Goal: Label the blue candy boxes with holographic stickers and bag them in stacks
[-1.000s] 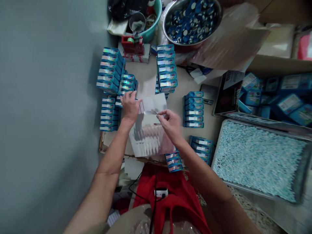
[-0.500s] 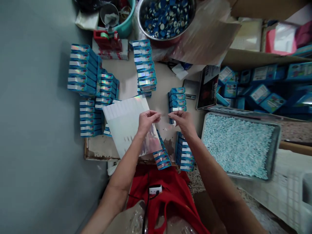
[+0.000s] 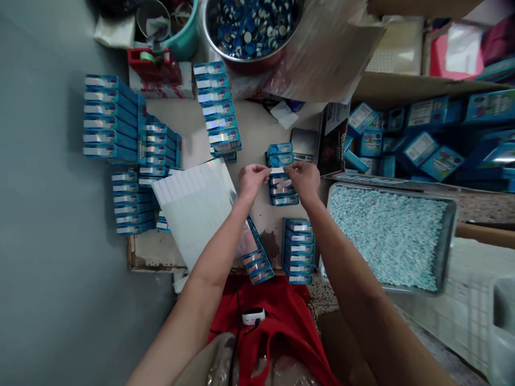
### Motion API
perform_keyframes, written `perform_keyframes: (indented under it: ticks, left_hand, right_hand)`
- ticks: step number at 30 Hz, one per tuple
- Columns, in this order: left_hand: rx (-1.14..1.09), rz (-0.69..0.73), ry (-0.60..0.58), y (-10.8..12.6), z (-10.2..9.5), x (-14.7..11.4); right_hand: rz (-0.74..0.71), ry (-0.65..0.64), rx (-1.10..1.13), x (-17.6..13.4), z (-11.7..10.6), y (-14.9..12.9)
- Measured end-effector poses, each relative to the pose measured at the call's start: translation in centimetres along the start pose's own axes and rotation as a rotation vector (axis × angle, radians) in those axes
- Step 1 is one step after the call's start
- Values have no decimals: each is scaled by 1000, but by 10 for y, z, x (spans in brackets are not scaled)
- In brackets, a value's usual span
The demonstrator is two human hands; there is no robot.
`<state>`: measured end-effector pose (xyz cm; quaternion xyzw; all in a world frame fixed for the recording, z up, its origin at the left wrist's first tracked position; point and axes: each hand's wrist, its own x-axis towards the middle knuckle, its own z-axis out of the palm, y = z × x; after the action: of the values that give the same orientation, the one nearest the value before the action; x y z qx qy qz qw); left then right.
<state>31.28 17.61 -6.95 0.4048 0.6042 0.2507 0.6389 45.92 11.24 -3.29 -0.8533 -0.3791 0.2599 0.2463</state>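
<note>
My left hand and my right hand are both pinched closed on the two ends of a thin clear-and-white sticker strip. It stretches between my fingertips over a short row of small blue boxes. Whether the strip touches the box under it, I cannot tell. Several boxes nearer me in that row carry pale strips on their ends; the two farthest show round blue ends. Left of my left hand, a shiny sheet of stickers lies tilted over other boxes, partly under my forearm.
More blue box rows stand at the left, back and front. A metal bowl of blue caps and a red tape dispenser are behind. Rightward sit a carton of boxes and a tray of pale blue pieces.
My hands have moved from the gap beside the box row to over it, with the sticker strip between them. The whole view has shifted slightly.
</note>
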Motion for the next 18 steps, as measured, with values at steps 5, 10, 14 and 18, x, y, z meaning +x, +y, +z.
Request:
perform_keyframes:
  ticks: [5, 10, 14, 18]
  left_hand:
    - [-17, -24, 21, -6, 3, 5]
    - [-25, -20, 29, -12, 5, 10]
    - [-152, -120, -3, -18, 6, 15]
    - [-325, -293, -14, -29, 9, 24]
  right_hand:
    - [9, -16, -28, 6, 7, 3]
    - [30, -4, -34, 10, 14, 7]
    - [29, 29, -16, 13, 19, 15]
    - [160, 98, 19, 22, 22, 25]
